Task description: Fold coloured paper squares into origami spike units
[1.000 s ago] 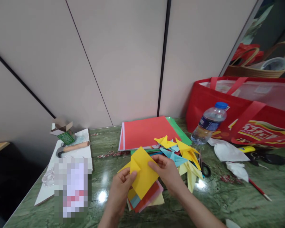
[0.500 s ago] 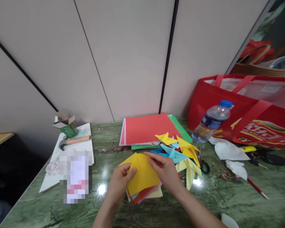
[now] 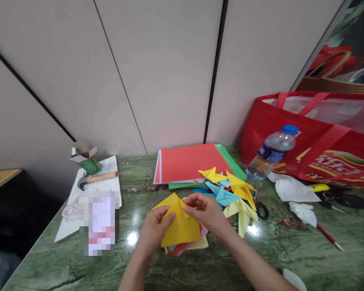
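Note:
A partly folded sheet of yellow paper (image 3: 182, 232) is held between my two hands, its creased peak pointing away from me. My left hand (image 3: 156, 228) pinches its left side between thumb and fingers. On the right edge, near the peak, my right hand (image 3: 204, 210) grips it with thumb and fingertips. Beneath lies a stack of coloured paper squares (image 3: 197, 245), mostly covered by the yellow sheet. Just beyond my right hand sits a pile of folded paper shapes (image 3: 226, 197) in yellow, blue and cream.
Red sheets (image 3: 191, 163) lie against the wall. Black-handled scissors (image 3: 263, 210) poke out beside the pile. A water bottle (image 3: 271, 151) leans by a red bag (image 3: 324, 137). On the left, a white board (image 3: 75, 224) carries a hammer (image 3: 100, 178) and a small green box (image 3: 89, 165).
My right fingers have drawn in and moved slightly down the right edge of the yellow paper, which now shows a sharper central ridge. My left hand keeps its hold.

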`<state>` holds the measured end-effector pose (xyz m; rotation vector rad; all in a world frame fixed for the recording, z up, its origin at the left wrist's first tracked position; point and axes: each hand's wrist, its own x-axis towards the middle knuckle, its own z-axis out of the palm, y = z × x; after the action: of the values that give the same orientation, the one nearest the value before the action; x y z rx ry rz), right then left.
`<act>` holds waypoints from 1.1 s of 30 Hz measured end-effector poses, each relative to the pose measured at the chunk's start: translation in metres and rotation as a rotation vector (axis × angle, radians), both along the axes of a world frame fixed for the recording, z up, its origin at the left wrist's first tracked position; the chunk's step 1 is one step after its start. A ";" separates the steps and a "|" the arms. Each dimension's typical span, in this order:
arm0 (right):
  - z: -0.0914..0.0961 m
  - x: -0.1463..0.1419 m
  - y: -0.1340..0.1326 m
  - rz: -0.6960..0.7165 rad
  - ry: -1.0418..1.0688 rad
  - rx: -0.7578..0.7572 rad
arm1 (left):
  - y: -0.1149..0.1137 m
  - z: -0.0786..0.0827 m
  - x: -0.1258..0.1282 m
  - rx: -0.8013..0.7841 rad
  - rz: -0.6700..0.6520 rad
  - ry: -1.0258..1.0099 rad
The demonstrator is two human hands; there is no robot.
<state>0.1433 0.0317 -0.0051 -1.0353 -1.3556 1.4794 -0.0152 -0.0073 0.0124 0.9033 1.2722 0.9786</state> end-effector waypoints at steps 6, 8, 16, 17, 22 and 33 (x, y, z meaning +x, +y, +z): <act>0.004 0.002 0.001 0.081 0.076 -0.084 | 0.000 0.001 0.001 0.003 0.013 0.082; 0.005 0.002 0.001 0.071 0.106 -0.102 | 0.000 0.000 0.001 0.007 0.010 0.091; -0.007 0.002 0.005 0.091 0.103 -0.134 | -0.001 0.000 0.002 -0.004 -0.021 0.092; -0.008 0.003 0.005 0.089 0.086 -0.122 | -0.001 0.000 0.002 -0.002 -0.028 0.089; -0.009 0.004 0.006 0.103 0.019 -0.069 | 0.000 -0.001 0.002 -0.004 -0.049 0.086; -0.009 0.005 0.005 0.138 -0.007 -0.087 | -0.001 0.001 0.004 -0.062 -0.053 0.066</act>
<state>0.1483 0.0362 -0.0139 -1.0192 -1.4017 1.6507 -0.0111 -0.0081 0.0136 0.9232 1.3208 0.8700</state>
